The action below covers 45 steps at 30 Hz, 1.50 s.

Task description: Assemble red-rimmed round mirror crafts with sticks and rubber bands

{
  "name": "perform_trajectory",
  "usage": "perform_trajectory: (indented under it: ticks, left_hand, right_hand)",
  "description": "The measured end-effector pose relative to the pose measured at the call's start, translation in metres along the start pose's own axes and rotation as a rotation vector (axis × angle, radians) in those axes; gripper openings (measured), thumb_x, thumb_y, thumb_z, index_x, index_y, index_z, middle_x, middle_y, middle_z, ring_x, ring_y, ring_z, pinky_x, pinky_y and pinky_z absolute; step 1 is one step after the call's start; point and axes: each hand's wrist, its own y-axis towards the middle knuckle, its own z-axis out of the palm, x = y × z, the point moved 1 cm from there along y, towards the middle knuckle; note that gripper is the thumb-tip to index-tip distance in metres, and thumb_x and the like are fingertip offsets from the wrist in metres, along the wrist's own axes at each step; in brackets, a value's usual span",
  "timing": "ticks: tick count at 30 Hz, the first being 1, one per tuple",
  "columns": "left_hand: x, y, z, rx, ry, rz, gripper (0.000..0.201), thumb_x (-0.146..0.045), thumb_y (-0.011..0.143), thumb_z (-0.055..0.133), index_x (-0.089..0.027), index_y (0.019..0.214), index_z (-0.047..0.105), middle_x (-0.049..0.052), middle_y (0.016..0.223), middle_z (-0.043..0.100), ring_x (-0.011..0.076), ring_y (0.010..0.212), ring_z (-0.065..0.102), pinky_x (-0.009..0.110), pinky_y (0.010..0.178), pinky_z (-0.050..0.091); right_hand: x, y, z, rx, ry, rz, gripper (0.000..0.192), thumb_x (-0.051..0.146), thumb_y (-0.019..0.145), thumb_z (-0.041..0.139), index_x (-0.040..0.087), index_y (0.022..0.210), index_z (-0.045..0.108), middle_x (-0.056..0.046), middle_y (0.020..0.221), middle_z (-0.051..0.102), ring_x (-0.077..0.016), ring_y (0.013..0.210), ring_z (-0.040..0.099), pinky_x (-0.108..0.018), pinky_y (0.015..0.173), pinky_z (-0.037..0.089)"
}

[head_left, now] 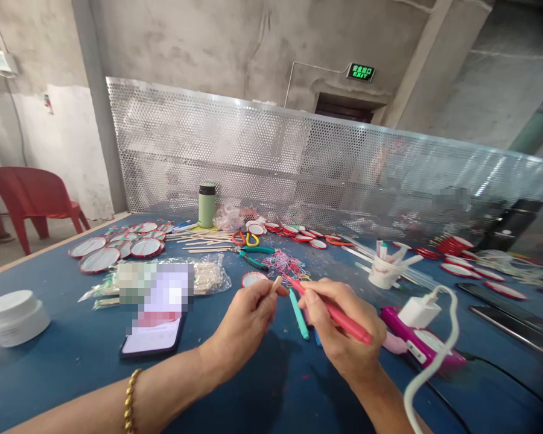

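My left hand (pixel 247 319), with a gold bead bracelet on its wrist, is closed on a short wooden stick (pixel 277 282), whose pale end sticks up past the fingers. Between the fingers of my right hand (pixel 350 337) is a red marker pen (pixel 347 320), its tip close to the stick; I cannot tell whether they touch. On the blue table (pixel 90 386) beneath my hands lies a turquoise pen (pixel 299 314). A round red-rimmed disc (pixel 253 278) is partly hidden behind my left hand. Just beyond is a pile of colourful rubber bands (pixel 287 264).
Left of my hands are a phone (pixel 151 343), bagged wooden sticks (pixel 210 274), red-rimmed discs (pixel 100 260) and a white jar (pixel 15 318). Pliers (pixel 253 256) and a green bottle (pixel 207 206) stand farther back. At right are a pen cup (pixel 384 272), a magenta power strip (pixel 428 340) and cables.
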Motion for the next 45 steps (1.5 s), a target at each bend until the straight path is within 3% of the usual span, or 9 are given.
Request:
perform_trajectory:
  ticks: [3, 6, 10, 15, 24, 32, 45]
  left_hand:
    - [-0.003, -0.004, -0.005, -0.107, 0.032, 0.018, 0.042, -0.049, 0.096, 0.044, -0.014, 0.096, 0.067, -0.002, 0.066, 0.042, 0.0105, 0.062, 0.038, 0.023, 0.057, 0.03]
    - [-0.002, -0.003, -0.006, -0.112, -0.048, -0.035, 0.036, -0.044, 0.095, 0.046, -0.013, 0.094, 0.066, -0.003, 0.063, 0.04, 0.0106, 0.062, 0.038, 0.023, 0.058, 0.031]
    - [0.001, 0.003, -0.002, -0.058, -0.256, -0.08, 0.021, -0.033, 0.09, 0.057, -0.013, 0.095, 0.061, 0.0, 0.071, 0.053, 0.0117, 0.065, 0.052, 0.025, 0.065, 0.041]
    - [0.0, 0.002, 0.001, 0.056, -0.356, -0.139, 0.024, -0.033, 0.087, 0.063, -0.011, 0.096, 0.061, 0.009, 0.085, 0.068, 0.0179, 0.076, 0.067, 0.031, 0.079, 0.049]
    - [-0.005, -0.002, 0.005, 0.182, -0.324, -0.147, 0.033, -0.039, 0.085, 0.066, -0.011, 0.102, 0.064, 0.011, 0.092, 0.073, 0.0188, 0.072, 0.071, 0.03, 0.071, 0.054]
    - [-0.001, -0.001, 0.005, 0.129, -0.269, -0.133, 0.032, -0.04, 0.083, 0.066, -0.01, 0.095, 0.065, 0.008, 0.087, 0.071, 0.0175, 0.069, 0.071, 0.027, 0.065, 0.053]
    - [0.002, 0.001, 0.007, 0.141, -0.25, -0.081, 0.03, -0.043, 0.083, 0.065, -0.013, 0.085, 0.062, 0.002, 0.074, 0.065, 0.0164, 0.067, 0.07, 0.025, 0.064, 0.053]
  right_hand:
    - [-0.001, -0.001, 0.0, -0.012, 0.025, 0.006, 0.012, 0.011, 0.09, 0.058, 0.02, 0.093, 0.065, 0.003, 0.07, 0.069, -0.01, 0.062, 0.066, -0.022, 0.064, 0.053]
    - [-0.002, -0.002, 0.0, -0.008, 0.028, 0.005, 0.013, 0.011, 0.09, 0.057, 0.02, 0.094, 0.066, 0.003, 0.073, 0.07, -0.0097, 0.063, 0.067, -0.022, 0.065, 0.054]
    - [-0.002, -0.002, 0.001, -0.009, 0.01, 0.003, 0.012, 0.012, 0.09, 0.058, 0.02, 0.094, 0.066, 0.002, 0.073, 0.07, -0.0107, 0.064, 0.067, -0.023, 0.066, 0.054]
    - [-0.003, -0.002, 0.002, -0.017, -0.019, -0.018, 0.011, 0.012, 0.09, 0.059, 0.019, 0.092, 0.067, 0.0, 0.074, 0.071, -0.011, 0.065, 0.067, -0.022, 0.066, 0.054]
    - [-0.001, -0.001, 0.001, 0.012, -0.046, -0.023, 0.011, 0.011, 0.09, 0.058, 0.018, 0.089, 0.067, 0.001, 0.071, 0.071, -0.0105, 0.063, 0.067, -0.021, 0.063, 0.053]
    - [-0.003, -0.003, 0.002, 0.045, -0.02, -0.009, 0.011, 0.012, 0.09, 0.058, 0.018, 0.09, 0.067, 0.002, 0.071, 0.07, -0.0095, 0.062, 0.066, -0.02, 0.064, 0.052]
    - [0.0, -0.001, 0.003, 0.059, -0.03, -0.027, 0.012, 0.012, 0.09, 0.057, 0.019, 0.088, 0.067, 0.001, 0.069, 0.071, -0.0111, 0.058, 0.067, -0.021, 0.06, 0.054]
